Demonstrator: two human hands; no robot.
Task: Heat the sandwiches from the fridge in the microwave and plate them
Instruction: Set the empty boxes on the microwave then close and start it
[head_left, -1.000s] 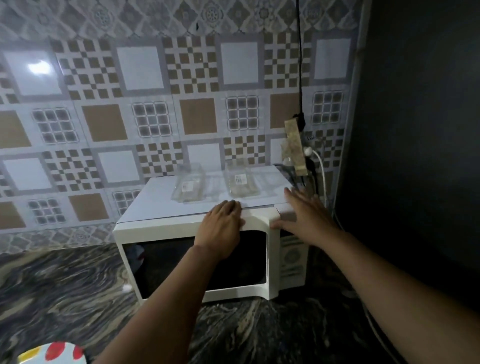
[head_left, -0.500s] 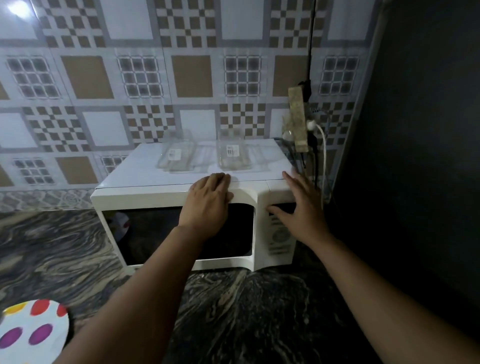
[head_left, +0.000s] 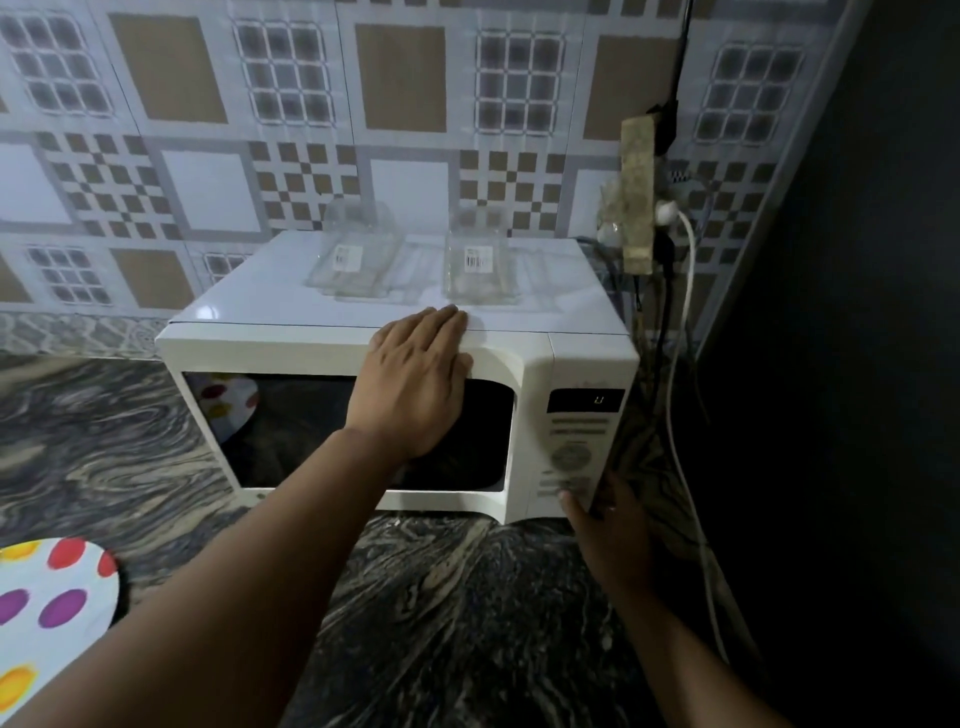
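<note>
A white microwave (head_left: 322, 351) stands on the dark marbled counter with its door closed. My left hand (head_left: 415, 384) lies flat on the top edge of the door, fingers straight and reaching onto the roof. My right hand (head_left: 605, 519) is at the bottom of the control panel (head_left: 576, 447), a fingertip touching its lowest buttons. The display (head_left: 584, 400) is lit. Two clear plastic containers (head_left: 356, 254) (head_left: 478, 265) with barcode labels sit on the microwave's roof. The sandwiches are not visible.
A white plate with coloured dots (head_left: 47, 608) lies at the lower left of the counter and is mirrored in the door glass. A power strip (head_left: 638, 197) with plugs and cables hangs beside the microwave's right side. A dark wall fills the right.
My right hand has slid from the top right corner of the microwave down to the bottom of the control panel. The left hand stays on the door's top edge. The view has tilted downward.
</note>
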